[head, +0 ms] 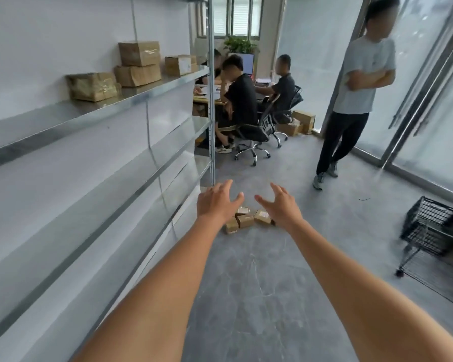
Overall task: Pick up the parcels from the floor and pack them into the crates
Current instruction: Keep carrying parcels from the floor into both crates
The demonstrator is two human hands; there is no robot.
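Observation:
Several small brown cardboard parcels (245, 220) lie in a cluster on the grey floor beside the foot of the metal shelving. Both my arms stretch out toward them. My left hand (216, 202) hovers above the left side of the cluster, fingers spread and empty. My right hand (280, 205) hovers above the right side, fingers also spread and empty. Each hand hides part of the cluster. A black wire crate (429, 224) on a wheeled frame stands at the right edge of the view.
Metal shelving (131, 100) runs along the left wall with taped cardboard boxes (139, 64) on an upper shelf. A person (353, 105) stands at the right by a glass wall. Three people sit at a desk behind, on office chairs (256, 131).

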